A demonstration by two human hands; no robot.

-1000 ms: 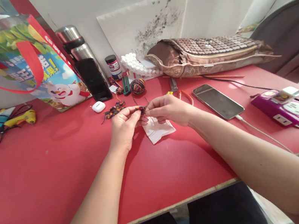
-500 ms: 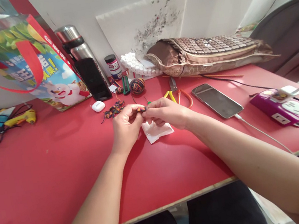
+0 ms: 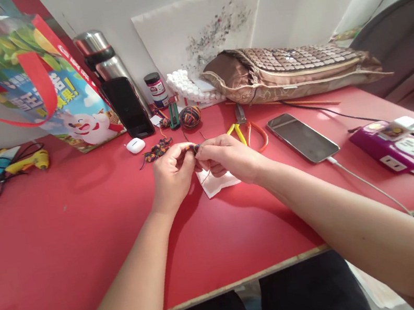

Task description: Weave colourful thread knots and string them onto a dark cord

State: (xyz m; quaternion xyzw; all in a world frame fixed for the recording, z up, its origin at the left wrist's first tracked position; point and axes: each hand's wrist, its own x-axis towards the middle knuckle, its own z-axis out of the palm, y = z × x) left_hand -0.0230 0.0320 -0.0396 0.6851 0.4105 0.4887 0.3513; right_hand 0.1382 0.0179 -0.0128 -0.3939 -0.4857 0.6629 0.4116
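Note:
A small piece of multicoloured yarn work (image 3: pixel 192 148) is pinched between my two hands above the red table, mostly covered by the fingers. My left hand (image 3: pixel 172 174) grips its left end with thumb and bent forefinger. Pressed up close on the other side, my right hand (image 3: pixel 233 157) pinches the right end, its other fingers curled under. A thin strand hangs below the fingers, over a white tissue (image 3: pixel 218 187) on the table. Just beyond my left hand lies a knotted multicoloured yarn strip (image 3: pixel 158 150). Further back sits a ball of the same yarn (image 3: pixel 190 118).
Pliers (image 3: pixel 250 132) with yellow and orange handles and a phone (image 3: pixel 302 137) lie right of my hands. A purple power strip (image 3: pixel 396 147) stands farther right. Behind are a white earbud case (image 3: pixel 135 145), an upright phone (image 3: pixel 128 107), a steel flask (image 3: pixel 108 63) and a glue gun (image 3: pixel 31 162).
The yarn piece has been turned between my fingers and is more covered now. My right hand has shifted slightly left and down, uncovering the pliers' yellow handle. The view has tilted slightly.

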